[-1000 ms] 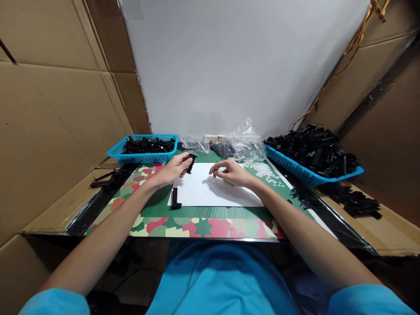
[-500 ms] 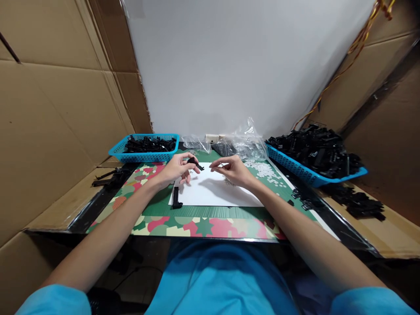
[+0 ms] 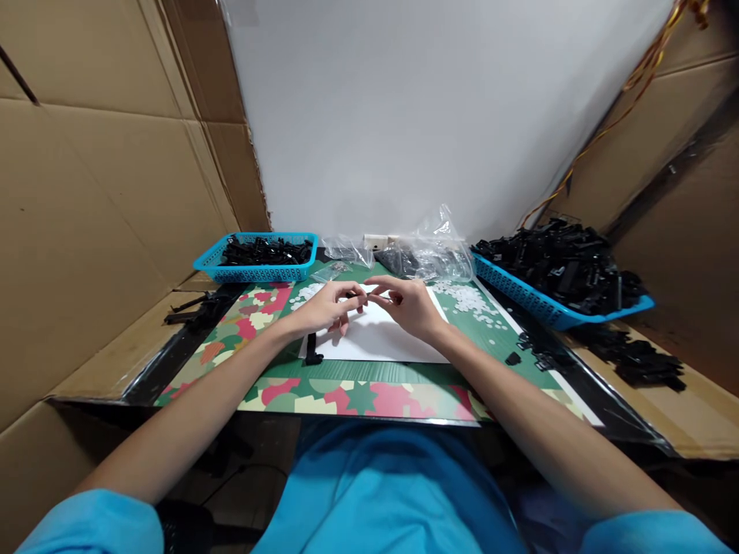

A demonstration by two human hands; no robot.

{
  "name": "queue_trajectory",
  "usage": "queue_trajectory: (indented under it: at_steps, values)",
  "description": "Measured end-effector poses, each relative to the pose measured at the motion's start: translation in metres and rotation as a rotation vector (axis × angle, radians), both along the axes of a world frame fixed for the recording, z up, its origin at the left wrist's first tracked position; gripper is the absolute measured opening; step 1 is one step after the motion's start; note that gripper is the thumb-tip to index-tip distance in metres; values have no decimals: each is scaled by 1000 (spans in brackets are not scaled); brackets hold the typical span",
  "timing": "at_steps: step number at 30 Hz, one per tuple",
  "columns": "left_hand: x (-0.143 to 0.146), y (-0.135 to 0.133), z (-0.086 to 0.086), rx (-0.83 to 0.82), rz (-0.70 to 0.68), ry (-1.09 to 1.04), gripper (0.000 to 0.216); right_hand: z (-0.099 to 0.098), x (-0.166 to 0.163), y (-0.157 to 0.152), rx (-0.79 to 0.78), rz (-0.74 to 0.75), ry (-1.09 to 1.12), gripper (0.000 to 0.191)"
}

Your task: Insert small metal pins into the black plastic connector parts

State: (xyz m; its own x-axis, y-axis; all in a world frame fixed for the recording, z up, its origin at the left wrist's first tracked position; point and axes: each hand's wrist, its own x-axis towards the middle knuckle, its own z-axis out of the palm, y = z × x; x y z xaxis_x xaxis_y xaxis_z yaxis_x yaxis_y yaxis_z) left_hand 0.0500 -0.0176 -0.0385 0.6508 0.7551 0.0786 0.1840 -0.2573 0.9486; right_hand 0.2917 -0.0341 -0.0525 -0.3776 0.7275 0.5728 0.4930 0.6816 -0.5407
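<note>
Over the white sheet (image 3: 381, 338), my left hand (image 3: 329, 306) grips a small black plastic part (image 3: 353, 295), mostly covered by the fingers. My right hand (image 3: 407, 304) meets it from the other side, thumb and forefinger pinched at the end of that part. Whatever lies between the right fingertips is too small to make out. A longer black plastic piece with a foot at one end (image 3: 312, 352) lies on the sheet's left front corner, below my left hand. Small white discs (image 3: 462, 296) are scattered right of the sheet, with more (image 3: 305, 295) at its left.
A blue basket of black parts (image 3: 257, 272) stands back left; a fuller blue basket (image 3: 554, 314) stands at right. Clear plastic bags (image 3: 444, 258) lie against the wall. Loose black parts rest on cardboard ledges at left (image 3: 193, 308) and right (image 3: 640, 362). Cardboard walls flank the table.
My hands have come together: the right fingertips, apart from the black part before, now meet it at the left fingers. The left hand has moved slightly right.
</note>
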Motion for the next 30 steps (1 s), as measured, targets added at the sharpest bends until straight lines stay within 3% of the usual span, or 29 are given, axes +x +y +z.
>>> queue_trajectory:
  at_steps: [8,14,24,30]
  values:
    - [3,-4,-3,-169,-38,-141,42,-4,5,-6,140,-5,-218,32]
    - [4,-6,3,-153,-9,-179,41,2,5,-4,130,12,-106,31]
    - [5,0,-5,46,40,-163,36,14,-5,-9,-119,-18,115,35]
    - [6,2,-7,172,61,-108,37,15,-7,-11,-190,42,185,36]
